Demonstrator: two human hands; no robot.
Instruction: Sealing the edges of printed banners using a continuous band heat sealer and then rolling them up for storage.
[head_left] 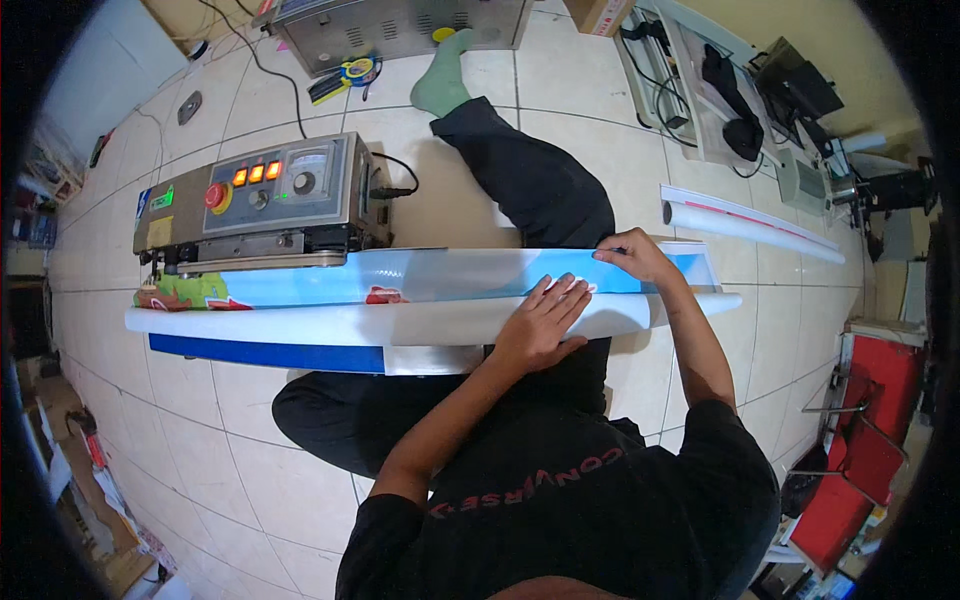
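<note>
A long printed sheet (pixel 460 268), light blue with green and red patches, stretches left to right across my lap. Its near side curls over into a white roll (pixel 300 325). My left hand (pixel 545 325) lies flat on the sheet, fingers stretched toward the far edge. Farther right, my right hand (pixel 635 257) pinches the sheet's far edge between thumb and fingers. The sheet's left part passes along the near side of a grey metal machine (pixel 275 195) with lit orange displays, a red push button and a dial. What lies under the machine's edge is hidden.
A blue flat strip (pixel 265 353) shows below the roll. My stretched leg (pixel 530 165) lies beyond the sheet. White and red rolled material (pixel 750 225) rests on the tiles to the right. Farther off are a yellow-blue tape measure (pixel 358 70), a metal cabinet (pixel 400 35) and a red bench (pixel 870 440).
</note>
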